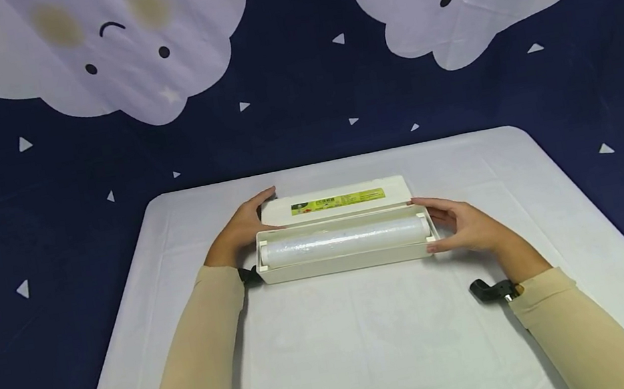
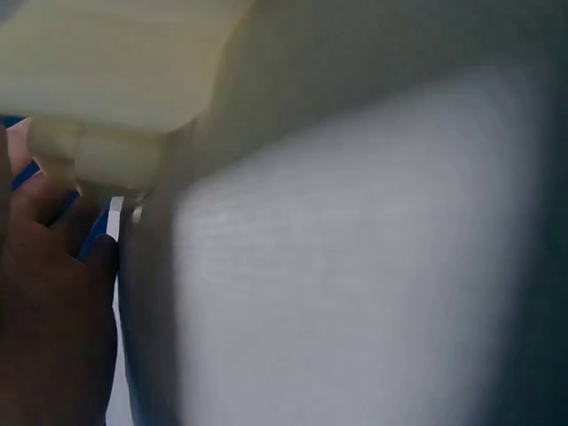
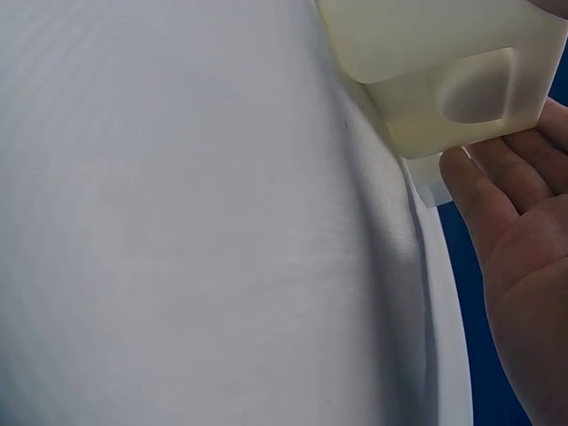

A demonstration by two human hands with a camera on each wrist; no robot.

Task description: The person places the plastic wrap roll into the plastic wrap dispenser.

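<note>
A long white cling film box [image 1: 346,263] stands open on the table with a roll of clear cling film [image 1: 346,241] lying inside. Its lid [image 1: 348,190], with a green and yellow label [image 1: 337,201], lies back behind the box. At the left end, my left hand [image 1: 236,233] holds the lid between thumb and forefinger; the other fingers are mostly hidden. My right hand [image 1: 468,226] grips the box's right end, thumb at the front and fingers behind. Seen from the right wrist, several fingers [image 3: 510,177] touch the box's end [image 3: 453,102].
White cloth covers the table [image 1: 371,347]. A dark blue cloth [image 1: 300,115] with clouds and small triangles lies beyond the table's far edge and both sides. Black wrist camera mounts [image 1: 490,291] sit at the wrists; the left wrist view is blurred.
</note>
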